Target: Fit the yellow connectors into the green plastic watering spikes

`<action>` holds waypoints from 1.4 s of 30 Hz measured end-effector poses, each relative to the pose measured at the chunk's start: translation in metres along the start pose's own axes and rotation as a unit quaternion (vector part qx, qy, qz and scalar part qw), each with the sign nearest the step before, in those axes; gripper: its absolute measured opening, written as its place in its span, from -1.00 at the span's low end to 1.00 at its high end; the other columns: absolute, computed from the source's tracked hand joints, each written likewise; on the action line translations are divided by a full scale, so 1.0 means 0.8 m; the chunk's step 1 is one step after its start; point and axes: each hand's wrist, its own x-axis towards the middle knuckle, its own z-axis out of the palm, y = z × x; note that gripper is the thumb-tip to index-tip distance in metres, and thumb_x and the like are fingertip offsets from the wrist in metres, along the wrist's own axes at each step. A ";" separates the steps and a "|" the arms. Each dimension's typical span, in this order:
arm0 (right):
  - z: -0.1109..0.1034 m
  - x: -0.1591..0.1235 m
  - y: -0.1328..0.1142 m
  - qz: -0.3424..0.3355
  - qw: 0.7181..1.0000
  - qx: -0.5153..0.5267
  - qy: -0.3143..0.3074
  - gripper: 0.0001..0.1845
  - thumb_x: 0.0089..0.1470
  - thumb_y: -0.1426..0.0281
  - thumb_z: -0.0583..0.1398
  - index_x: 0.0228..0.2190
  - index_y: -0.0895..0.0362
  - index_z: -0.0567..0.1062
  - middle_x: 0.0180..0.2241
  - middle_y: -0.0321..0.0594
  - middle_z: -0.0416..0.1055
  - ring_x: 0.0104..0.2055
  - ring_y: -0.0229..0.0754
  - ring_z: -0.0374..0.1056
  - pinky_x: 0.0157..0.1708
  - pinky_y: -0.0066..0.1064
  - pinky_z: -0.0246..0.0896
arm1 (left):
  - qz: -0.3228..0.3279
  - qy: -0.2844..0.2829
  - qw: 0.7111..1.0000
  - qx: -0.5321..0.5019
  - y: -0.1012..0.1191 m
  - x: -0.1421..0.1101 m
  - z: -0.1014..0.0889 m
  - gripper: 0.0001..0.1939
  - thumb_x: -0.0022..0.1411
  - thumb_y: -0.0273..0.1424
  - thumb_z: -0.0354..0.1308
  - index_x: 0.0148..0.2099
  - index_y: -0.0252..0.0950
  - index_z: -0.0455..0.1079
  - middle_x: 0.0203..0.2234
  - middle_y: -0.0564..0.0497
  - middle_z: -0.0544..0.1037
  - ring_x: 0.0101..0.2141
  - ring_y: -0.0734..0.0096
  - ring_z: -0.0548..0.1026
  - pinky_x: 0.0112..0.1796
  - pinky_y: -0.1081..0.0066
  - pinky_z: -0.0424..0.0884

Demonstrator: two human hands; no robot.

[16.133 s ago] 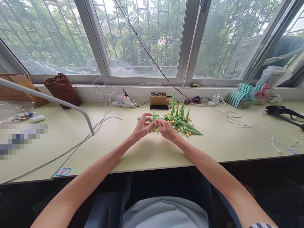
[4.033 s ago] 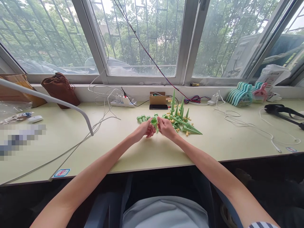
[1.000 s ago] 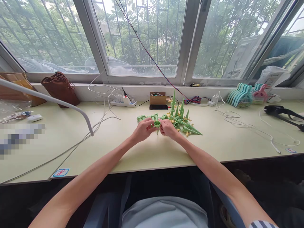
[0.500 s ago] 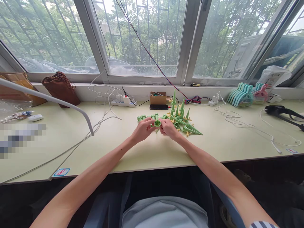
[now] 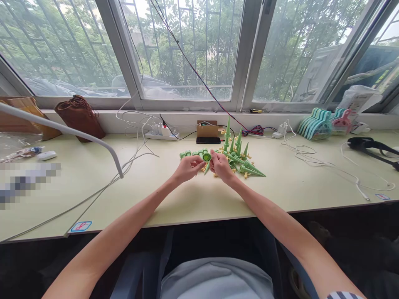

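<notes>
A green plant watering spike (image 5: 206,157) is held above the desk, its round open end turned up towards me. My right hand (image 5: 220,167) grips it from the right, thumb on top and fingers curled. From the left, my left hand (image 5: 188,169) has its thumb and fingertips closed against the spike's side, where a bit of yellow shows. Just right of my right hand lies a heap of green spikes (image 5: 251,169) with yellow valves; several stand upright on their wide ends (image 5: 227,135). Several green pieces with round ends (image 5: 187,153) lie behind my left hand.
Behind the spikes, a black phone (image 5: 208,140) lies before a small cardboard box (image 5: 207,129). A white power strip (image 5: 162,132) and loose cables stand left of it. A white curved bar (image 5: 93,137) crosses the left side. Turquoise hangers (image 5: 316,123) sit at the back right.
The held spike's open end has risen slightly and tilted. My right thumb now points up along it, and the left fingers have slid lower on its side.
</notes>
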 end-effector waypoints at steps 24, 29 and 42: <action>-0.001 -0.006 0.002 -0.030 0.994 -0.099 -0.036 -0.35 0.17 -0.24 -0.01 -0.57 0.06 0.12 -0.68 -0.42 0.02 -0.66 -0.36 -0.02 -0.65 -0.46 -0.04 | -0.100 -0.136 0.935 -0.311 -0.007 -0.001 -0.002 -0.54 0.18 -0.02 0.31 -0.33 -0.37 0.37 -0.55 0.03 0.41 -0.58 0.57 0.33 -0.57 0.51 0.25; -0.003 -0.006 0.002 0.012 0.992 -0.116 -0.049 -0.34 0.17 -0.21 0.03 -0.62 0.06 0.14 -0.73 -0.41 0.04 -0.69 -0.35 -0.01 -0.67 -0.45 -0.06 | -0.039 -0.088 0.982 -0.165 -0.003 -0.004 0.000 -0.54 0.20 0.00 0.27 -0.38 -0.33 0.33 -0.64 0.07 0.38 -0.61 0.56 0.32 -0.56 0.49 0.24; -0.009 -0.005 0.002 0.058 0.982 -0.161 -0.084 -0.42 0.25 0.04 -0.02 -0.71 0.06 0.14 -0.80 -0.38 0.07 -0.73 -0.35 -0.01 -0.65 -0.46 -0.10 | 0.122 -0.016 0.990 0.073 -0.002 -0.006 0.005 -0.68 0.29 -0.19 0.15 -0.43 -0.28 0.32 -0.38 0.00 0.37 -0.42 0.47 0.42 -0.45 0.46 0.40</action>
